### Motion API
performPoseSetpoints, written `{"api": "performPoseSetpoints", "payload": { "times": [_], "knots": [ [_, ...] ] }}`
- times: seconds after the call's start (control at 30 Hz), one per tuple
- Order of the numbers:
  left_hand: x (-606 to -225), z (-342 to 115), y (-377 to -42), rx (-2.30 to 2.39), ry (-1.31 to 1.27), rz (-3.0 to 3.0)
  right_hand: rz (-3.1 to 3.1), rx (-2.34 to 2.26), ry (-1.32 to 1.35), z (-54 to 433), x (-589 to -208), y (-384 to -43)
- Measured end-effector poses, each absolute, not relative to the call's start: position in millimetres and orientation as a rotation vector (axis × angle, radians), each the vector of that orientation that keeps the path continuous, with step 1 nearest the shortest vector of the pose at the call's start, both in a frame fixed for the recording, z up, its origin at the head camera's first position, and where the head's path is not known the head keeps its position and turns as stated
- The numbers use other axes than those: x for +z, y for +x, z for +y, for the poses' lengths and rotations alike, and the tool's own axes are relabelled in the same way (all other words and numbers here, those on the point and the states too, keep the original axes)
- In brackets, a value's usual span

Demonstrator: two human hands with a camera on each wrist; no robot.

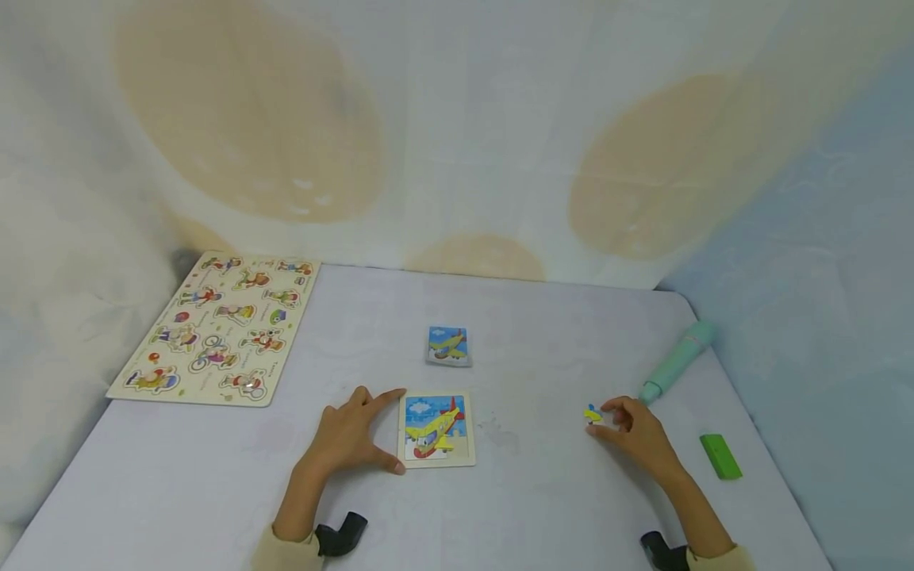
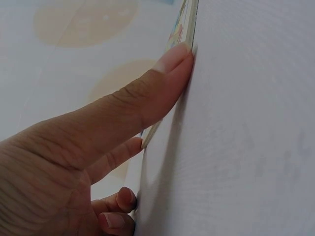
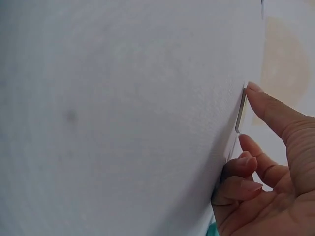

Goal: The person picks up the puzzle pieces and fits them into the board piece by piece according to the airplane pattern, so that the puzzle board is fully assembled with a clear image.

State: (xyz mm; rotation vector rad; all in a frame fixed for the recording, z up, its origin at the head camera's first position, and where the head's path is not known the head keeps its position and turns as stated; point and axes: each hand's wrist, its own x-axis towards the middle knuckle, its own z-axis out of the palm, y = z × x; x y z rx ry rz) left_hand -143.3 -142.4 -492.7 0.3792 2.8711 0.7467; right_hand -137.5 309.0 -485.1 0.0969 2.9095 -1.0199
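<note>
A small wooden jigsaw board [image 1: 471, 450] with a yellow airplane picture lies on the white table, its lower right part bare of pieces. My left hand [image 1: 346, 434] holds it by the left side, thumb at the near corner and index finger at the far corner. In the left wrist view the thumb [image 2: 170, 73] presses the edge of the board [image 2: 190, 29]. Off to the right, my right hand [image 1: 639, 438] pinches a small yellow and blue jigsaw piece [image 1: 592, 414] between thumb and index finger. Edge-on, the piece [image 3: 241, 110] appears close to the tabletop in the right wrist view.
Behind the board sits a small airplane picture card or stack [image 1: 448, 346]. A large peg puzzle board [image 1: 236, 317] with cartoon figures lies at the far left. A mint-green tube-shaped object [image 1: 677, 365] and a green block [image 1: 721, 457] lie at the right.
</note>
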Motion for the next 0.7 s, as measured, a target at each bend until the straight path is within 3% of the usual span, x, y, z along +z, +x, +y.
{"api": "performPoseSetpoints", "payload": {
  "times": [0.7],
  "knots": [
    [-493,-143,-142,0.784,0.374,2.860,3.111,-0.847,-0.002,302,-496,-137]
  ]
}}
